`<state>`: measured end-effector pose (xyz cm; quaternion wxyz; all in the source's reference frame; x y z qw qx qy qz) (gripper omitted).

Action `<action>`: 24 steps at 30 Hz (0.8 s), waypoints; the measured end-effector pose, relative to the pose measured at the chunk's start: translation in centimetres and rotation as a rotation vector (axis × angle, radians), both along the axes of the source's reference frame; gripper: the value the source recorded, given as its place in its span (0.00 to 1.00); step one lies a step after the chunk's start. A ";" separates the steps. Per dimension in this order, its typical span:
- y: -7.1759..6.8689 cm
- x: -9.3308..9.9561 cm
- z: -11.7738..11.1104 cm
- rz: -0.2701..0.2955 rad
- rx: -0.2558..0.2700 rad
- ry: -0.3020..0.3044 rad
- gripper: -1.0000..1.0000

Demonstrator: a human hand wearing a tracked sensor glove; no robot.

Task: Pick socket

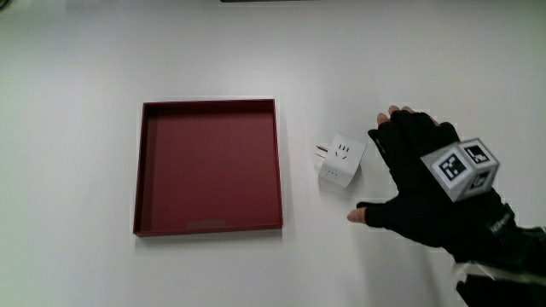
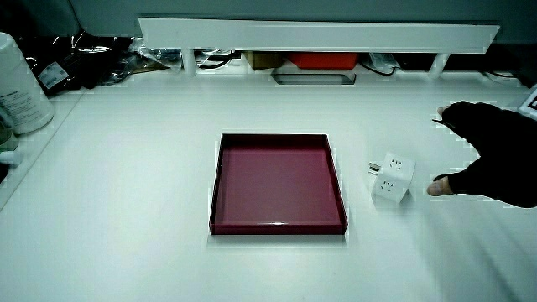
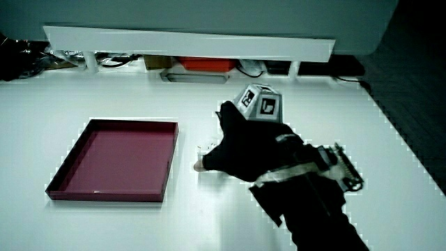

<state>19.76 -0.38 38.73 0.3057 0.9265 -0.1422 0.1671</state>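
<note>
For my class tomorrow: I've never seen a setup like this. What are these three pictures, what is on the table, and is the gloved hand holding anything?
All three pictures show one moment. The main view looks straight down on the white table; the side views look forward across it. No robot is here: a person's hand in a black glove carries a patterned cube on its back. On the table lie a shallow dark red tray and, beside it, a small white socket cube. The hand rests beside the socket, fingers spread toward it, holding nothing yet. In a side view the hand hides the socket.
</note>
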 end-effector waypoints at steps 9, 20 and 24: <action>-2.5 -1.8 2.7 0.025 -0.113 -0.014 0.50; -4.2 -1.7 8.4 0.080 -0.213 -0.027 0.50; -4.3 -1.5 9.8 0.103 -0.246 -0.035 0.50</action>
